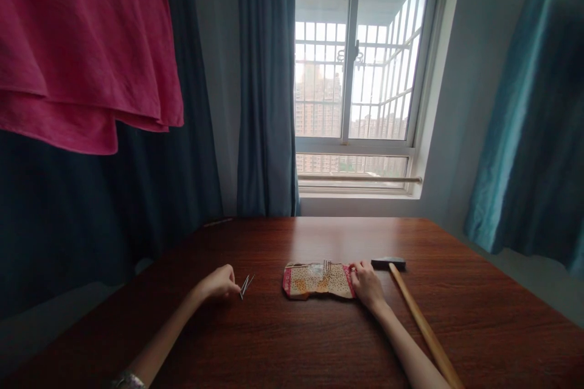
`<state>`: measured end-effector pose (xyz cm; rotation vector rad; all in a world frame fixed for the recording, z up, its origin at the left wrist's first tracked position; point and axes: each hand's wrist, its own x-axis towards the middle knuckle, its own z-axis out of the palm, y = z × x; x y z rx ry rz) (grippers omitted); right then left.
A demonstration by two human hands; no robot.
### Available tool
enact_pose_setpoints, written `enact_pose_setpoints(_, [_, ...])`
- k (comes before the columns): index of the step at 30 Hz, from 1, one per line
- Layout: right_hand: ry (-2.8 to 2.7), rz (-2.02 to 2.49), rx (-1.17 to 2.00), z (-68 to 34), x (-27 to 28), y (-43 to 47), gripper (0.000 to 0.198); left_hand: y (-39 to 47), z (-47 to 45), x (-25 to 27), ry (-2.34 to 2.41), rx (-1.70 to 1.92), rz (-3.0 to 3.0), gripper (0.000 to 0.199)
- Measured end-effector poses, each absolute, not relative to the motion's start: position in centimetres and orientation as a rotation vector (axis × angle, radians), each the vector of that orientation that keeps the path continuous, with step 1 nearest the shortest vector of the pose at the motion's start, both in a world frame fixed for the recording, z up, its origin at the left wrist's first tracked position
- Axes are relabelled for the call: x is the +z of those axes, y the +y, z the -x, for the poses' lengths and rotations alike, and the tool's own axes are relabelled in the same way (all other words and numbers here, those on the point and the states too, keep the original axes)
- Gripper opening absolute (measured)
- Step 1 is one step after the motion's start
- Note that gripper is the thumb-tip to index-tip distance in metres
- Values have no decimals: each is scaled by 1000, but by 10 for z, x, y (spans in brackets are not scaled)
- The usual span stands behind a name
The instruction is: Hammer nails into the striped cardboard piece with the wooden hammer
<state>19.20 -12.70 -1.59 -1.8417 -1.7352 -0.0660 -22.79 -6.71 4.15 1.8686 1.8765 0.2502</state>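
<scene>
My left hand (219, 283) is closed in a pinch, its fingertips at the end of a few thin metal nails (245, 285) on the table. My right hand (366, 284) is closed over the right end of a flat piece of patterned board (305, 285), with cream, speckled and pink areas and ragged edges. Several thin nails (327, 266) stand upright near the board's far edge, right of its middle. Just right of my right hand lies a hammer (422, 325), its dark head away from me and its wooden handle running toward the near edge.
A brown wooden table (274, 346) carries everything. A thin stick-like thing (218, 222) lies at its far left edge. Behind are a barred window (356, 103) and blue curtains (267, 85). A pink cloth (91, 55) hangs at the upper left.
</scene>
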Motion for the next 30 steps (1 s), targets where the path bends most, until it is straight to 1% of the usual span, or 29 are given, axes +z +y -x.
enact_pose_setpoints(6, [-1738,1833,-70,-193,-19,-126,22,-76,219,46,1925,246,-1911,22])
enact_pose_setpoints(12, [-1738,1834,-72,-193,-20,-126,23,-68,221,39,1944,224,-1948,20])
enact_pose_setpoints(18, [-1741,1851,-74,-192,-18,-127,22,-74,214,46,2094,226,-1932,23])
enact_pose_setpoints(30, [-1728,1880,-47,-191,-15,-129,22,-71,218,43,2111,171,-1929,22])
